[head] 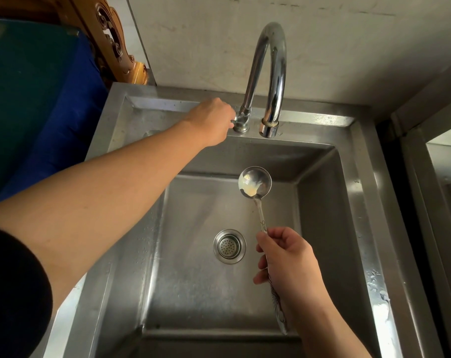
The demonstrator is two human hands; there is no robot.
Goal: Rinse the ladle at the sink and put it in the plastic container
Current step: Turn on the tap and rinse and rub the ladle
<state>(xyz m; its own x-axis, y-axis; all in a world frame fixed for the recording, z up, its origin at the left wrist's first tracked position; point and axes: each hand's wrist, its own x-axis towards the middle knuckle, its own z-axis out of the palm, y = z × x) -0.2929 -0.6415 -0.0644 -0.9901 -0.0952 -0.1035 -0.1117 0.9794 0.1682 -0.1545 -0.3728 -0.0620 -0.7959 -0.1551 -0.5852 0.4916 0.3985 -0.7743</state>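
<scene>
My right hand (pixel 290 264) grips the handle of a steel ladle (pixel 255 182) over the steel sink (pixel 322 202). The ladle's bowl faces up with a pale smear in it and sits below and in front of the spout of the curved chrome tap (pixel 269 73). No water is running. My left hand (pixel 214 122) reaches across to the back rim and is closed on the tap's handle at its base (pixel 241 122). No plastic container is in view.
A round strainer drain (pixel 229 246) sits in the sink floor, left of my right hand. A blue and green covered surface (pixel 38 99) and carved wood (pixel 116 40) lie to the left. Another steel unit (pixel 441 177) stands at the right.
</scene>
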